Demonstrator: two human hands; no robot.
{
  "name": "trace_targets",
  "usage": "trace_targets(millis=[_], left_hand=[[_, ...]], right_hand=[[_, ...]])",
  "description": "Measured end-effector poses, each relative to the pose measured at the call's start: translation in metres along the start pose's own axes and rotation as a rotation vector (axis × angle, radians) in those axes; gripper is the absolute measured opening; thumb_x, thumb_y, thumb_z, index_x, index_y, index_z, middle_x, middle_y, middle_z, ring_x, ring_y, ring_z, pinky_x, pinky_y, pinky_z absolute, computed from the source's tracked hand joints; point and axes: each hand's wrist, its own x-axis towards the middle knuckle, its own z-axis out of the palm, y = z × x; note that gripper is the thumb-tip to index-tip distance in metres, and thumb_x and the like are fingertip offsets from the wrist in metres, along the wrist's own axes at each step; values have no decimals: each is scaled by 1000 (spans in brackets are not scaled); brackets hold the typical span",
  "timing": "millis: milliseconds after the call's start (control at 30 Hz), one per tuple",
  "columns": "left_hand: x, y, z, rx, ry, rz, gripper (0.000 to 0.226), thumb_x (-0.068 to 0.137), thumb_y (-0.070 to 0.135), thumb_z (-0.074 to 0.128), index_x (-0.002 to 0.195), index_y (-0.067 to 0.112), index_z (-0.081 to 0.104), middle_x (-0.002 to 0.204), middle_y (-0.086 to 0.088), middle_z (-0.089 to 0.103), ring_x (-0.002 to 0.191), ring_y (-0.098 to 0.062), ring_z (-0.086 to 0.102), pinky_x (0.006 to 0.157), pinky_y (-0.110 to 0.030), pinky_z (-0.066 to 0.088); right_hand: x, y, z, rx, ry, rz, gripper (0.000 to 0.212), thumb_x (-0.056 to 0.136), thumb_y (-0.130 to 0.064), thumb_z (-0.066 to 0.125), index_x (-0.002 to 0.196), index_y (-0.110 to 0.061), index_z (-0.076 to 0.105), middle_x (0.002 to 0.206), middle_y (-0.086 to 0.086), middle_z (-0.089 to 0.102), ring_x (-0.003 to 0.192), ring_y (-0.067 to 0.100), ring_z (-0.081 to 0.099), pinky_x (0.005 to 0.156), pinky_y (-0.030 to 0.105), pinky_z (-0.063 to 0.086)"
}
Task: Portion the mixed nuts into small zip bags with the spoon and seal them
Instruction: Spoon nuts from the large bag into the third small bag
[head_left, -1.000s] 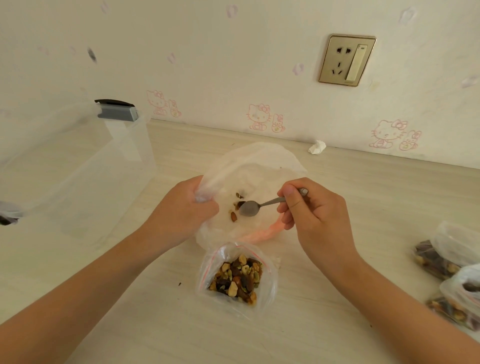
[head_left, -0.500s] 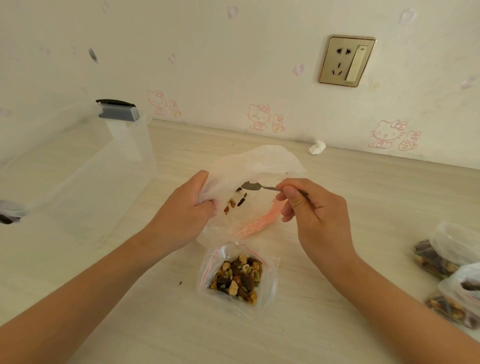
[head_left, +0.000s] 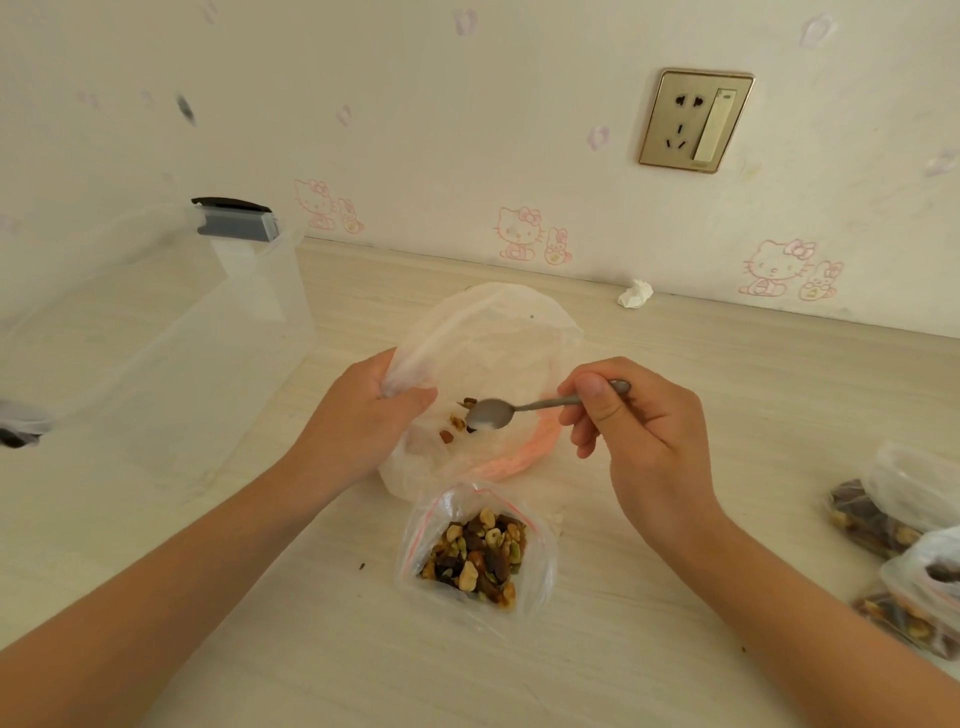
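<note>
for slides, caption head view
Left hand grips big bag; right hand holds spoon at its few nuts, by zip bag.

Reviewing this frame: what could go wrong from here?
1. The small clear zip bag of mixed nuts sits open and unheld on the pale wooden table; a bump might spill it.
2. Only a few nuts lie in the large crumpled clear bag the left hand grips; the metal spoon in the right hand may flick them out.
</note>
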Motion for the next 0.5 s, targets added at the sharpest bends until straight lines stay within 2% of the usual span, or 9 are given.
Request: trace_targets(millis=[133, 267, 333, 467, 500], left_hand=[[0, 1, 5, -122, -4, 8, 20, 96, 19, 72, 107, 35, 72, 95, 16, 79, 83, -3, 76, 61, -14, 54], [-1, 6, 6, -374, -55, -65, 22, 96, 17, 71, 116, 26, 72, 106, 2, 82, 99, -16, 78, 85, -38, 59], [0, 7, 4, -419, -71, -69, 20, 99, 13, 66, 116, 23, 73, 107, -2, 81, 103, -18, 77, 89, -41, 57], [-2, 6, 6, -464, -66, -76, 31, 98, 9, 66, 87, 33, 83, 104, 0, 81, 103, -20, 76, 86, -36, 57], [-2, 5, 6, -477, -62, -83, 30, 95, 8, 69, 86, 33, 83, 104, 1, 81, 103, -20, 76, 86, -36, 57]], right_hand=[[-4, -1, 5, -108, -107, -22, 24, 102, -29, 54, 94, -22, 75, 75, -3, 69, 63, 19, 65, 56, 27, 52], [0, 3, 6, -240, -58, 50, 23, 102, -29, 53, 91, -29, 72, 74, -6, 70, 63, 16, 67, 55, 27, 55], [3, 4, 4, -264, -17, 75, 23, 103, -27, 52, 92, -27, 72, 73, -5, 71, 62, 16, 67, 55, 27, 56], [5, 4, 3, -277, 33, 125, 27, 107, -20, 51, 92, -26, 72, 72, -7, 72, 58, 12, 67, 53, 20, 53], [5, 3, 3, -272, 43, 136, 27, 107, -19, 51, 92, -26, 72, 72, -7, 72, 58, 11, 67, 53, 18, 52]])
